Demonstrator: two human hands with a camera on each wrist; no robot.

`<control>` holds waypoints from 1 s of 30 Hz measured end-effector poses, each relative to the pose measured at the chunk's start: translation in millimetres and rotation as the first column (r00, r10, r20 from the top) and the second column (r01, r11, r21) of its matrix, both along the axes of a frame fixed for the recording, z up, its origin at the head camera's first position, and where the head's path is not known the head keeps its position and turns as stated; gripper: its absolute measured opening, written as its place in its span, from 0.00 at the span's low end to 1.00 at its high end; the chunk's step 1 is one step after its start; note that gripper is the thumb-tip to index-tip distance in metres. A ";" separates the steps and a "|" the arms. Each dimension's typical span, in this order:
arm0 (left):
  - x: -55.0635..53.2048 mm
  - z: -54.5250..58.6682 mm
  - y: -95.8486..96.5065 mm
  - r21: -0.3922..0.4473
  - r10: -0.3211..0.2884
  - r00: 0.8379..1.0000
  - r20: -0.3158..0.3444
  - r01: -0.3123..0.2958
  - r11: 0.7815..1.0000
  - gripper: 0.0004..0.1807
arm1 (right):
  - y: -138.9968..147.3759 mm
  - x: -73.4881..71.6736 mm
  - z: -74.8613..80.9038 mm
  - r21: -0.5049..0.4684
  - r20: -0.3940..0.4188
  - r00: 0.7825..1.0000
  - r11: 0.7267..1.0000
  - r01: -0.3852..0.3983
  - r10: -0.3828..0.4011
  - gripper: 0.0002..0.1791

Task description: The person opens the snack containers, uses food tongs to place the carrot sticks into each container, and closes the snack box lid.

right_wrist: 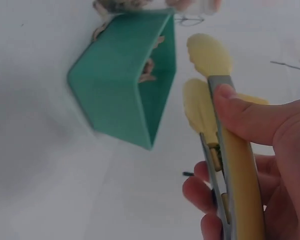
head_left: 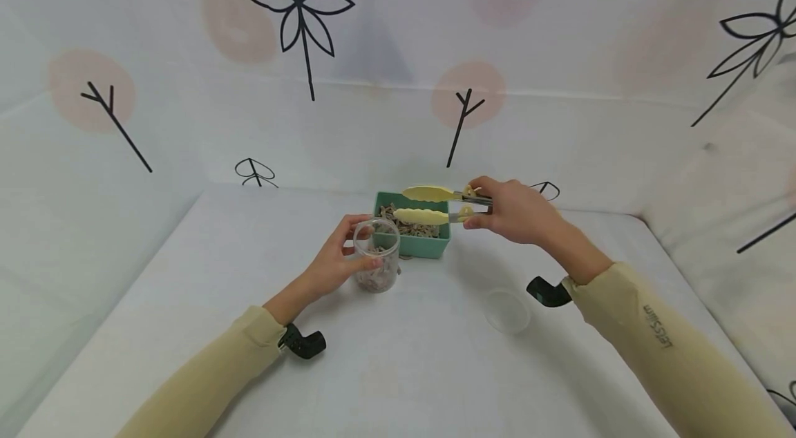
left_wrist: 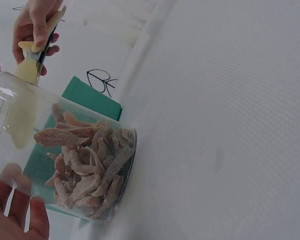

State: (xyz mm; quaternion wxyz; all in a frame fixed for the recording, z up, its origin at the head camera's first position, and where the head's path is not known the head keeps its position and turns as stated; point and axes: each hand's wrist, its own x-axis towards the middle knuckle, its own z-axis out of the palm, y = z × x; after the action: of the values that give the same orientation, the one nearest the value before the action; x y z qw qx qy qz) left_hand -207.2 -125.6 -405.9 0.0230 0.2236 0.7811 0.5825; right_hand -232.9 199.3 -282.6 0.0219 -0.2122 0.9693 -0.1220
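My left hand (head_left: 329, 267) grips a clear plastic jar (head_left: 381, 265) standing on the table, thumb and fingers around its side. Brown, dusty-looking dried strips (left_wrist: 85, 175) fill the jar's lower part in the left wrist view. Behind the jar sits a green rectangular box (head_left: 423, 246) with more such strips (head_left: 398, 217) in it. In my right hand (head_left: 521, 210) are yellow-tipped metal tongs (head_left: 429, 194), held level over the box. The tongs' tips (right_wrist: 209, 55) stand apart with nothing visible between them.
A clear round lid (head_left: 506, 312) lies on the white table to the right, near the right forearm. A stray strip (head_left: 405, 258) lies by the box's front base. White patterned cloth (head_left: 373, 120) hangs behind and at both sides.
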 end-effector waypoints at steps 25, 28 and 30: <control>-1.9 -3.2 -0.1 0.032 -0.015 1.000 -0.009 0.015 0.999 0.38 | -49.6 -29.7 7.6 0.437 0.074 0.997 0.898 -0.050 0.020 0.36; -1.9 -3.1 -0.4 0.029 -0.016 1.000 -0.007 0.017 0.999 0.38 | -46.6 -35.8 1.9 0.402 0.110 0.994 0.915 -0.042 -0.003 0.39; -1.6 -3.0 -0.6 0.029 -0.016 1.000 -0.009 0.016 0.999 0.38 | -44.2 -39.8 -2.4 0.382 0.129 0.992 0.923 -0.042 -0.008 0.40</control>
State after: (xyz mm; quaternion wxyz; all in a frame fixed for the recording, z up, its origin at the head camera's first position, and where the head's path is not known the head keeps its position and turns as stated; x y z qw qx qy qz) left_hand -208.8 -126.2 -408.8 0.0208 0.2329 0.7708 0.5926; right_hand -272.7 155.1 -285.0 0.1262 -0.2040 0.9691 0.0572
